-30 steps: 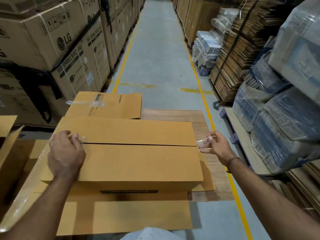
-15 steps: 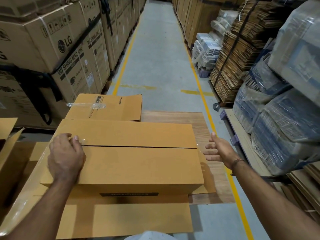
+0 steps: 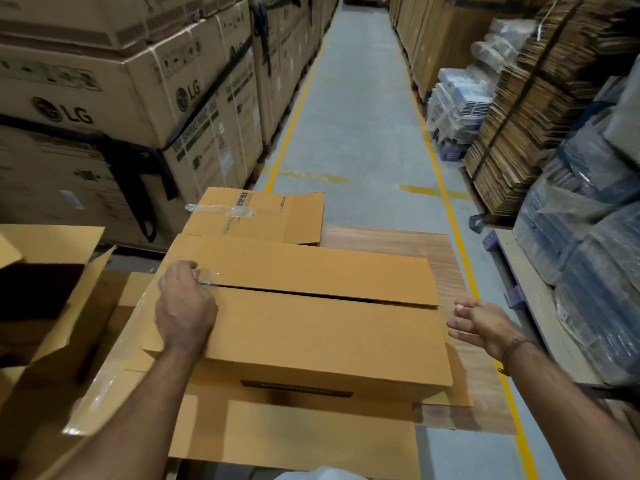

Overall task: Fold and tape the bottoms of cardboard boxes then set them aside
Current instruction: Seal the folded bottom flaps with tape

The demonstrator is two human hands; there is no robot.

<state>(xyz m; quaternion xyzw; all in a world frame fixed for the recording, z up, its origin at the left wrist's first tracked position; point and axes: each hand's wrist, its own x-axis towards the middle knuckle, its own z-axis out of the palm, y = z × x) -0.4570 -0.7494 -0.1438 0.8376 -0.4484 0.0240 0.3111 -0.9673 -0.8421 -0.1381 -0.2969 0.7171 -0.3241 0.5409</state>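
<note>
A brown cardboard box [image 3: 311,337] lies on the wooden table [image 3: 398,240] with its two long flaps folded shut; a dark seam runs left to right between them. My left hand [image 3: 185,306] rests on the box's left end, its fingertips pressing clear tape [image 3: 209,282] at the seam's left end. A long clear strip [image 3: 114,362] trails down and to the left from under that hand. My right hand [image 3: 481,323] hovers just off the box's right end with its fingers spread, holding nothing.
A flat taped carton [image 3: 277,216] lies behind the box and flattened cardboard [image 3: 294,434] under it. An open box [image 3: 52,258] stands at the left. Stacked LG cartons [image 3: 121,81] wall the left; strapped flat cartons [image 3: 519,116] and wrapped bundles [image 3: 588,254] line the right of the aisle.
My right hand let go of the tape end it pinched a second ago, opened its fingers and dropped closer to the box's right end. My left hand stayed at the seam.
</note>
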